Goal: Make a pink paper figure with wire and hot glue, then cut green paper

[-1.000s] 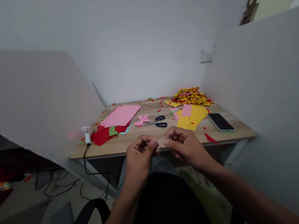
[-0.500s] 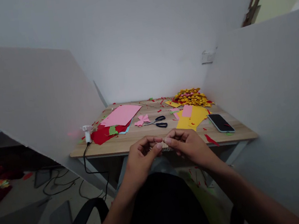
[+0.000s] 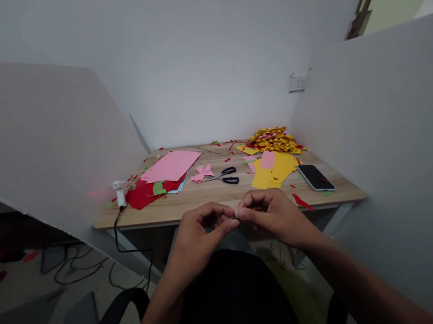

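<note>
My left hand [image 3: 205, 232] and my right hand [image 3: 269, 213] meet above my lap, just in front of the table's near edge. Thumb and fingers are pinched on each, tips touching or nearly so. Whatever small, thin thing lies between them is too hidden to name. Beyond them on the table, scissors [image 3: 224, 176] with dark handles lie slightly spread, their blades by a pink cut-paper bow shape [image 3: 202, 173]. Yellow paper sheets [image 3: 277, 170], with a pink paper piece [image 3: 268, 160] on top, lie past my right hand.
Pink sheets [image 3: 173, 166] overlap red paper [image 3: 144, 193] at the left, near a white device [image 3: 120, 194] with a black cable. At the right are a phone [image 3: 316, 177] and a heap of folded yellow paper [image 3: 275, 141]. Red scraps are scattered about; pale partitions flank the table [image 3: 159, 212].
The view has shifted slightly, so the table things appear a little further left. Both hands stay pinched together; my left hand has turned slightly and sits a little lower.
</note>
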`<state>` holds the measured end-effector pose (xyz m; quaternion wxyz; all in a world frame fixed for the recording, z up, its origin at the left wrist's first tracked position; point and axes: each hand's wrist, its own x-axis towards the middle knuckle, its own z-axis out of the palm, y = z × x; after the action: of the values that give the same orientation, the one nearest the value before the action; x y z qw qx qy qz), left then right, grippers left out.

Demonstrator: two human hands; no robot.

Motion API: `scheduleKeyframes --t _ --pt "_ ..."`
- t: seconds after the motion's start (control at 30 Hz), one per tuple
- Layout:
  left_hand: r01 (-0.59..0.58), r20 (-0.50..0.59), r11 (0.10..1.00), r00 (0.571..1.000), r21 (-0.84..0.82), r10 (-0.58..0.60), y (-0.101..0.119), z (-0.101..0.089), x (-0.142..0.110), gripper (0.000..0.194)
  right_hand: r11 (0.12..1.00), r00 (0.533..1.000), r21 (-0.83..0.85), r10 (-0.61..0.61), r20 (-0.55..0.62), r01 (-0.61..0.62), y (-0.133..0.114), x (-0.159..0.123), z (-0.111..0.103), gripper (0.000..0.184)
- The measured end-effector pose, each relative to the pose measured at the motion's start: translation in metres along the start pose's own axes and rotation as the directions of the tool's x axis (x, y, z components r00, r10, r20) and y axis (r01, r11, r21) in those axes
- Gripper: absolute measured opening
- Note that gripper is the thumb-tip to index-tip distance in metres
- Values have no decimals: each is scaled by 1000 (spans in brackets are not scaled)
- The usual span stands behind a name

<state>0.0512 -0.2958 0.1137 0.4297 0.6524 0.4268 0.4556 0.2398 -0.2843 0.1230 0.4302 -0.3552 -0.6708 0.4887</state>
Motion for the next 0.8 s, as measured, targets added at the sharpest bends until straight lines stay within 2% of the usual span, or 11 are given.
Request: scheduleKeyframes --t 0.13,0.3,0.43,0.57,0.67,0.8 --pt "51 32 997 998 -55 -49 -1 1 -1 20 996 997 -68 -64 -51 61 -2 0 3 28" --pt "28 -55 951 997 -309 -48 -7 8 3 22 991 987 -108 -97 -131 84 0 0 5 28" --pt "-4 -141 896 988 -444 -65 -10 16 6 25 992 975 -84 -106 -198 90 3 0 7 26" --pt "5 -166 835 979 -550 -115 -8 22 6 30 988 955 -65 -151 -255 138 5 1 9 21" --pt "33 -111 853 988 -521 -105 -6 23 6 31 988 946 -53 -157 -283 147 4 1 7 22" --pt "57 -19 932 997 -358 -69 -3 18 7 28 997 962 16 -69 -264 76 3 1 3 25"
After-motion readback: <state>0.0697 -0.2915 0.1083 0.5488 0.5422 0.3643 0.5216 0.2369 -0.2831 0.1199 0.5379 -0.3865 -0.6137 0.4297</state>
